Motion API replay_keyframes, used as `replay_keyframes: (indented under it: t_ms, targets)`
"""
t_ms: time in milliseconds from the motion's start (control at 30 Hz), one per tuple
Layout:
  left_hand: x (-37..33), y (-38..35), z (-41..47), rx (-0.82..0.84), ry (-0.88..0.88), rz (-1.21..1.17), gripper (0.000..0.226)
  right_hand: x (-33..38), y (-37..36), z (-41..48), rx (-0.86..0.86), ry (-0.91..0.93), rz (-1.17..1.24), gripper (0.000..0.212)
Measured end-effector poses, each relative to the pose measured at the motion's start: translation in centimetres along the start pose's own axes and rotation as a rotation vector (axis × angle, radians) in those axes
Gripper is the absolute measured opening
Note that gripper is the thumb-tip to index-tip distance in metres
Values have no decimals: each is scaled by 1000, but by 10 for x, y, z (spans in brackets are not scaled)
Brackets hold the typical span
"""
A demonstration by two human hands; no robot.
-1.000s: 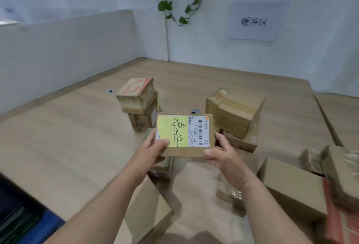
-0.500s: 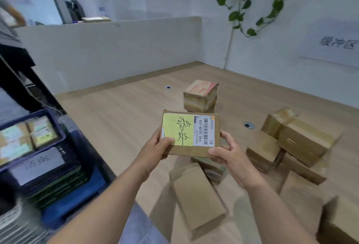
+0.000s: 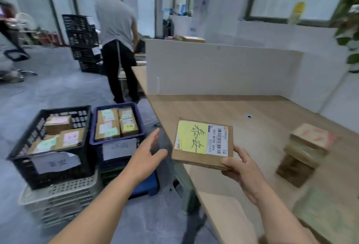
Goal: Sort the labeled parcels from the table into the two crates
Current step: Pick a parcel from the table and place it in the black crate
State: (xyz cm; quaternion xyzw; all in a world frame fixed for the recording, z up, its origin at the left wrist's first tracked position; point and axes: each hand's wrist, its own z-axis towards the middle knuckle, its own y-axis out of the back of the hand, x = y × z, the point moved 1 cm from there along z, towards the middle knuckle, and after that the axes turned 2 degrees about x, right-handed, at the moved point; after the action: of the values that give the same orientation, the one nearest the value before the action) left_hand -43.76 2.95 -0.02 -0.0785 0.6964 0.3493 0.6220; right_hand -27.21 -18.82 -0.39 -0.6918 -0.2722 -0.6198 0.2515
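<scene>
The right hand grips the labeled parcel by its near right corner, thumb pressed on top, the other fingers hidden beneath it. The parcel hangs tilted above the table's left edge, its yellow note and barcode label facing up. The left hand holds nothing. Its fingers are straight and spread, just off the table's left edge. Left of the table stand the blue crate and, farther out, the black crate, both holding parcels. Their paper signs are too blurred to read. A stack of parcels on the table's right part is smeared by motion, and flat cardboard on its near part is cut off below.
</scene>
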Motion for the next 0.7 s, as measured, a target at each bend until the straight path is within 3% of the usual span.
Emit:
replay_keyframes:
  t_ms: [333,633,700]
  targets:
    - [90,169,-30,-245,124,480,77,-7,-196,79,289,-22,-2,84]
    - [145,252,-55,-388,298,596,81,-29,-316,135,506,-85,-32,49]
    - [155,267,-54,-398,332,602,81,-35,-340,150,534,-99,-35,54]
